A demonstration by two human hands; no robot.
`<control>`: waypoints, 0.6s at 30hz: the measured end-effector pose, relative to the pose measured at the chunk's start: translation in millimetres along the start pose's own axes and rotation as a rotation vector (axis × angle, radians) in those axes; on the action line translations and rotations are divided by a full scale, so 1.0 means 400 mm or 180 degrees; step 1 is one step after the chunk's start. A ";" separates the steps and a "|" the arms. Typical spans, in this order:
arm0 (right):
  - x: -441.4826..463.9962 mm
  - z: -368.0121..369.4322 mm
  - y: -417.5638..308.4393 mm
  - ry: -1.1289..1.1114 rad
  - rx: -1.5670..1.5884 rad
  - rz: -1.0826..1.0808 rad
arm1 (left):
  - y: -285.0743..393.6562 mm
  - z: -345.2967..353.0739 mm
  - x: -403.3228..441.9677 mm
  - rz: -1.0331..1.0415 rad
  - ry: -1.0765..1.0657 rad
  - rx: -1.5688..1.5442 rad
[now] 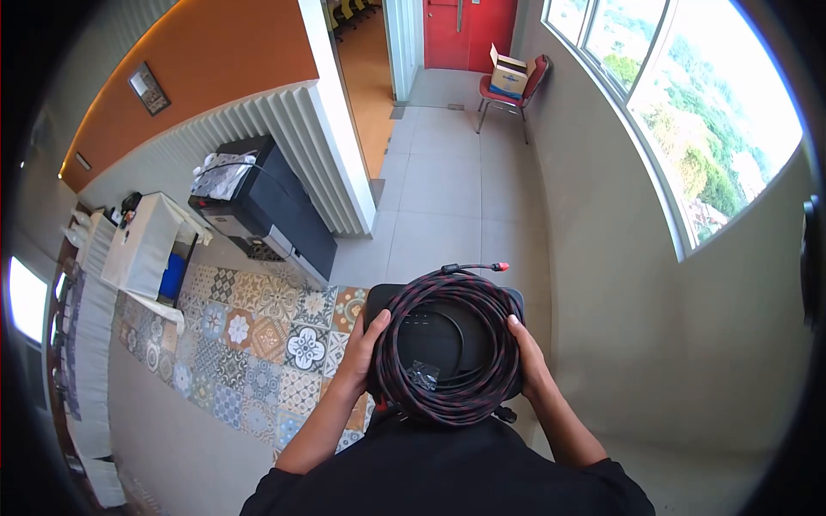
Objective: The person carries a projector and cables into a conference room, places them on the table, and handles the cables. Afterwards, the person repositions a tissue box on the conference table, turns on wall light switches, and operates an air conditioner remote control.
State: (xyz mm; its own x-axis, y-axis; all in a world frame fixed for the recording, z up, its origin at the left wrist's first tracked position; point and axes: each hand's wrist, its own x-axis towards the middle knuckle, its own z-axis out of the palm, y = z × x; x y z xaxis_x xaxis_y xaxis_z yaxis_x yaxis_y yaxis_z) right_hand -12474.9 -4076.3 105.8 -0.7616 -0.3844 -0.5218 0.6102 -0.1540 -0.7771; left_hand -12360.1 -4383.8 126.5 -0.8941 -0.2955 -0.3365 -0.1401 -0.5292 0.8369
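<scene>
A: Where's the cable (447,409)?

B: Coiled on top of a blk case (430,340), in front of the person's torso. Dark w/ red flecks; a red-tipped plug (501,267) sticks out past the far edge.

A: Hands?

B: L hand (363,347) on the case's L side, R hand (528,351) on its R. Thumbs up at the coil's outer edge. Fingers grasping the case from both sides; most tips hidden, can't tell exact placement.

A: Inside the coil?

B: Small clear packet (423,374), nr side.

A: Rest of rm?

B: Patterned tiles (267,340) to L, plus a blk unit (288,202) & a white-draped worktop (138,249). Far end: red chair (541,76) by the R wall, open box (508,81) on it, nr a red door (482,34). Window (697,112) on R.
</scene>
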 end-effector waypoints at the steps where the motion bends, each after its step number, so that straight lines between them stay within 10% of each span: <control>1: 0.060 0.002 -0.025 0.0001 0.0014 0.0033 | 0.013 0.000 0.060 -0.0043 -0.0018 0.0001; 18: 0.900 0.181 -0.541 0.0325 0.0235 -0.0137 | 0.406 0.108 1.085 0.0043 -0.0330 0.0419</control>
State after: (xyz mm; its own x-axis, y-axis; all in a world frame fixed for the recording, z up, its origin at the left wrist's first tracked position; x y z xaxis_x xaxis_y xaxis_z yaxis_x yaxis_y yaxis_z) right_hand -12865.4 -4247.3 111.5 -0.8033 -0.2820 -0.5246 0.5881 -0.2362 -0.7735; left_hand -12789.3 -4563.6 134.9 -0.9344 -0.2145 -0.2843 -0.1764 -0.4148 0.8926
